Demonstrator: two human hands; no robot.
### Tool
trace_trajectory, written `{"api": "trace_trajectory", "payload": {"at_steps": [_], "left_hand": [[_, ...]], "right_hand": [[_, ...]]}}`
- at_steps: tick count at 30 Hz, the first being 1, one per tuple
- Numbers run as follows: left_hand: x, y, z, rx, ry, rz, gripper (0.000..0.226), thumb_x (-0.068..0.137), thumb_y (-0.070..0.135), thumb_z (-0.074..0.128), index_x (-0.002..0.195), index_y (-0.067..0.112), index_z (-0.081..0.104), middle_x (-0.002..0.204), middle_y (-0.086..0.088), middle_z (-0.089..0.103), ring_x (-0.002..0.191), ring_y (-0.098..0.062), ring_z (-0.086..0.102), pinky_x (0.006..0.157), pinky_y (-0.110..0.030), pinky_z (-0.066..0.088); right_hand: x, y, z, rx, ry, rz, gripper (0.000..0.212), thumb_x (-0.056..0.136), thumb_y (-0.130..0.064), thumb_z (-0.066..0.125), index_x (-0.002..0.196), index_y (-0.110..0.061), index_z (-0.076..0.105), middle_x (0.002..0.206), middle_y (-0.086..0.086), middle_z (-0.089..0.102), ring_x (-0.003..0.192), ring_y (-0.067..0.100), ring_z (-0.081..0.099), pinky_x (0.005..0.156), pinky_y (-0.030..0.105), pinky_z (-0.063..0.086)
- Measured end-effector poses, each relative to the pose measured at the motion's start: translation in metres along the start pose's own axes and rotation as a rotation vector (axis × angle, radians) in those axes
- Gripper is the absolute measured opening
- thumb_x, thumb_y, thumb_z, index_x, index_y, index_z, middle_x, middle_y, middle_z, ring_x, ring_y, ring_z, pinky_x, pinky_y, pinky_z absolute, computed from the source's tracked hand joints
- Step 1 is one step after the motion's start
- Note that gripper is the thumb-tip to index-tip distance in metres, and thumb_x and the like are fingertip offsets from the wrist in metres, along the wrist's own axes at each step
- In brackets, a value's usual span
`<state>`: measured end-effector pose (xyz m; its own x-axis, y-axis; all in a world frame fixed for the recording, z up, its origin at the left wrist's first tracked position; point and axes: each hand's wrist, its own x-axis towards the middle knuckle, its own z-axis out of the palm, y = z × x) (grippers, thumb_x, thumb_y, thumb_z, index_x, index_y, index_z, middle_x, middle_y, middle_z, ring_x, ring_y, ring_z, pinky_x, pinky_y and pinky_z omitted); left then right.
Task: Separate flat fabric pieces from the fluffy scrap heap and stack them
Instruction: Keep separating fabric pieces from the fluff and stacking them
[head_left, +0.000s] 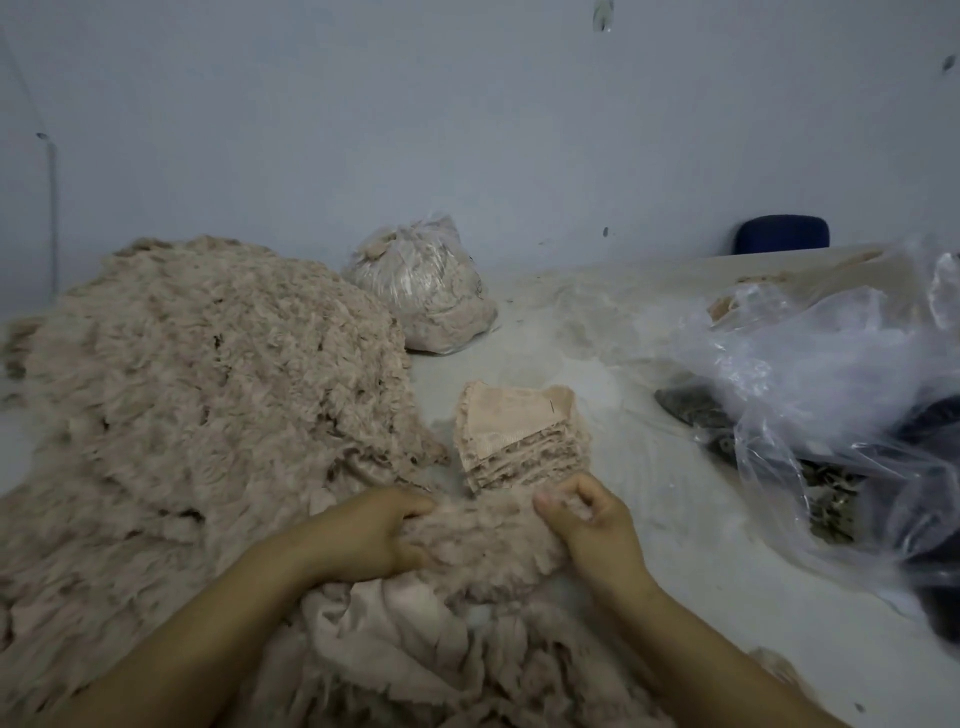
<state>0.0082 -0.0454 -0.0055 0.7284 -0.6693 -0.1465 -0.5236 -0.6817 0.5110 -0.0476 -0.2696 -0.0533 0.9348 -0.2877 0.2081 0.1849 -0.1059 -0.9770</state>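
Note:
A big beige fluffy scrap heap (208, 374) fills the left of the table. Beside it stands a neat stack of flat fabric pieces (519, 436), triangular, smooth side up. Just in front of the stack, my left hand (363, 535) and my right hand (592, 519) grip the two ends of one fluffy fabric piece (488, 540). The fingers of both hands are curled into its pile. More beige fabric (384, 639) lies bunched under my wrists.
A tied clear bag stuffed with beige scraps (421, 291) sits at the back. Crumpled clear plastic bags (831, 374) with dark contents lie on the right. A blue chair back (782, 234) shows behind the table (623, 519). A pale wall stands behind.

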Motion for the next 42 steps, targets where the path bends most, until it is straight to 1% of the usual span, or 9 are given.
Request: {"api": "trace_trajectory", "payload": {"at_steps": [4, 7, 13, 18, 23, 27, 33, 38, 42], "left_hand": [[-0.016, -0.017, -0.004, 0.220, -0.092, -0.088, 0.019, 0.090, 0.025, 0.061, 0.083, 0.007, 0.058, 0.095, -0.009, 0.066, 0.082, -0.016, 0.058, 0.075, -0.027, 0.046], [-0.019, -0.016, -0.002, 0.131, -0.064, -0.067, 0.018, 0.088, 0.016, 0.060, 0.083, -0.002, 0.061, 0.087, -0.011, 0.064, 0.080, -0.017, 0.059, 0.076, -0.031, 0.047], [-0.009, 0.008, 0.012, -0.069, 0.146, 0.061, 0.024, 0.087, 0.003, 0.055, 0.108, 0.004, 0.066, 0.110, -0.001, 0.066, 0.103, -0.009, 0.059, 0.092, -0.021, 0.045], [0.001, 0.018, 0.022, 0.035, 0.198, 0.084, 0.008, 0.085, 0.017, 0.059, 0.089, 0.024, 0.060, 0.086, 0.014, 0.062, 0.088, -0.007, 0.060, 0.076, -0.026, 0.046], [-0.013, -0.016, 0.007, 0.234, 0.148, -0.209, 0.030, 0.085, 0.035, 0.063, 0.110, 0.019, 0.061, 0.108, 0.006, 0.066, 0.098, -0.015, 0.061, 0.081, -0.032, 0.049], [-0.011, -0.018, 0.007, 0.209, 0.166, -0.184, 0.036, 0.085, 0.033, 0.065, 0.116, 0.015, 0.059, 0.111, 0.003, 0.065, 0.098, -0.013, 0.060, 0.085, -0.033, 0.049], [0.019, 0.018, 0.040, -0.202, 0.122, -0.037, 0.099, 0.060, 0.070, 0.071, 0.144, 0.039, 0.029, 0.120, 0.028, 0.046, 0.109, 0.009, 0.046, 0.089, -0.008, 0.037], [0.035, 0.007, 0.081, 0.060, 0.438, 0.043, 0.031, 0.086, 0.020, 0.064, 0.117, 0.018, 0.064, 0.111, -0.001, 0.065, 0.105, -0.016, 0.057, 0.079, -0.017, 0.041], [0.031, -0.011, 0.084, 0.035, 0.671, -0.021, 0.024, 0.081, 0.008, 0.063, 0.102, 0.016, 0.071, 0.101, 0.002, 0.067, 0.093, -0.011, 0.059, 0.076, -0.014, 0.042]], "right_hand": [[-0.005, 0.013, -0.013, 0.123, 0.069, 0.114, 0.027, 0.086, -0.006, 0.066, 0.064, -0.011, 0.052, 0.058, -0.006, 0.056, 0.059, 0.010, 0.054, 0.055, 0.018, 0.044], [-0.007, 0.009, -0.015, 0.113, -0.133, 0.240, 0.014, 0.081, -0.018, 0.074, 0.074, -0.015, 0.062, 0.072, -0.003, 0.064, 0.063, 0.008, 0.062, 0.054, 0.018, 0.048], [-0.007, -0.013, 0.000, -0.616, -0.363, -0.064, 0.067, 0.054, -0.075, 0.069, 0.111, -0.042, 0.057, 0.110, -0.023, 0.050, 0.105, -0.001, 0.045, 0.092, 0.021, 0.036], [-0.015, -0.006, 0.014, -0.407, -0.316, -0.295, 0.019, 0.084, -0.032, 0.071, 0.070, -0.022, 0.062, 0.067, -0.008, 0.061, 0.066, 0.004, 0.055, 0.066, 0.025, 0.044], [-0.007, 0.005, -0.007, -0.250, -0.148, -0.080, 0.034, 0.087, -0.025, 0.067, 0.055, -0.032, 0.058, 0.058, -0.018, 0.057, 0.062, -0.004, 0.051, 0.063, 0.014, 0.040], [-0.006, 0.012, -0.007, -0.057, -0.130, -0.025, 0.033, 0.086, -0.026, 0.067, 0.057, -0.020, 0.052, 0.059, -0.006, 0.052, 0.060, 0.009, 0.051, 0.061, 0.023, 0.039], [-0.009, 0.016, -0.005, -0.068, -0.132, -0.096, 0.023, 0.078, -0.017, 0.077, 0.068, -0.021, 0.057, 0.067, -0.012, 0.057, 0.064, 0.000, 0.052, 0.061, 0.011, 0.042], [-0.006, 0.020, -0.012, -0.157, 0.005, -0.170, 0.026, 0.081, -0.013, 0.073, 0.066, -0.023, 0.053, 0.067, -0.018, 0.059, 0.063, -0.006, 0.051, 0.063, 0.007, 0.039], [-0.005, 0.022, -0.012, -0.307, -0.157, -0.141, 0.025, 0.077, -0.031, 0.077, 0.074, -0.030, 0.053, 0.072, -0.024, 0.057, 0.064, -0.005, 0.049, 0.059, 0.012, 0.037]]}}
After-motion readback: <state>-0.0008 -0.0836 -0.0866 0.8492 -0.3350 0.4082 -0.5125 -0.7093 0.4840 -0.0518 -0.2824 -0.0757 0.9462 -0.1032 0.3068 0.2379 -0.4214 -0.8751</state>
